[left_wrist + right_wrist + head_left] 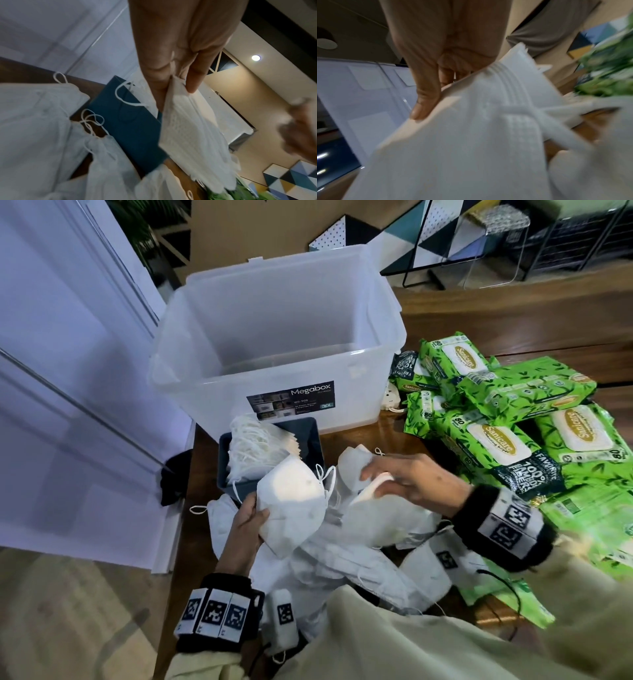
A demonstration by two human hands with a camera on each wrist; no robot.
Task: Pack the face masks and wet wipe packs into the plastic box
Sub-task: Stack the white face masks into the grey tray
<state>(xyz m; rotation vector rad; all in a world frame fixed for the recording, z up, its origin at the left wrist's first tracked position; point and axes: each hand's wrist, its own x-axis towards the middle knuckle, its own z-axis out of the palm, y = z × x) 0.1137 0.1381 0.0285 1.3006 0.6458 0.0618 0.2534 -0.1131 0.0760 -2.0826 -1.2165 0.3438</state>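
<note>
A clear plastic box labelled Megabox stands open at the back of the wooden table; nothing shows inside it. In front of it a dark blue tray holds folded white face masks. More masks lie heaped at the near edge. My left hand grips a stack of white masks by its edge, thumb on top. My right hand pinches another bunch of masks just right of the tray. Green wet wipe packs are piled to the right.
A white panelled door runs along the table's left edge. A dark cloth hangs at that edge. A white socket block lies between box and packs. Shelving and a metal frame stand behind the table.
</note>
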